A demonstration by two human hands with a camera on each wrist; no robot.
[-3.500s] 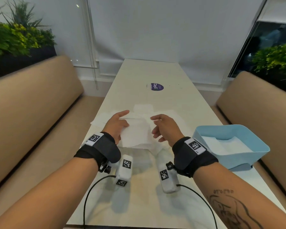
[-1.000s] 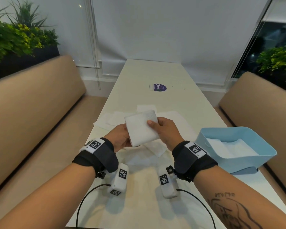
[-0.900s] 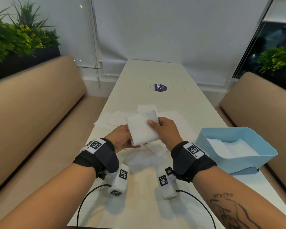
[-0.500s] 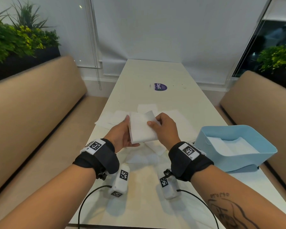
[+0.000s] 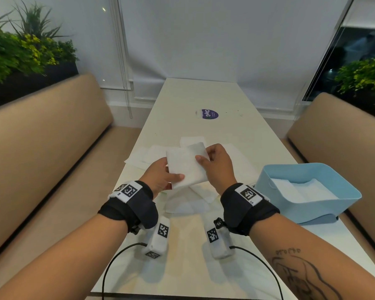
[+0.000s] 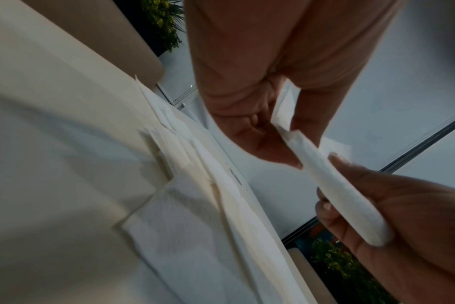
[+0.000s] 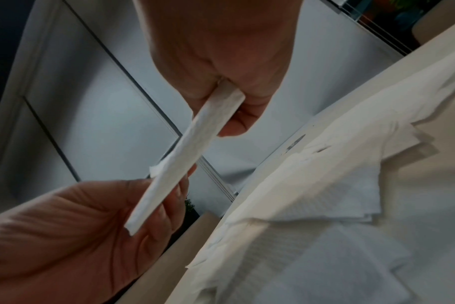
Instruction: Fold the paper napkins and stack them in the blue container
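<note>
Your left hand point(image 5: 160, 176) and right hand point(image 5: 217, 167) are each pinching opposite edges of one folded napkin point(image 5: 185, 167), holding it above loose napkins point(image 5: 182, 204) on the table point(image 5: 204, 94). The blue container point(image 5: 325, 210) is sitting to your right, apart.

The blue container point(image 5: 325, 211) partly hides its napkins point(image 5: 301, 190) — small print on the purple sticker point(image 5: 210, 114) is illegible.
</note>
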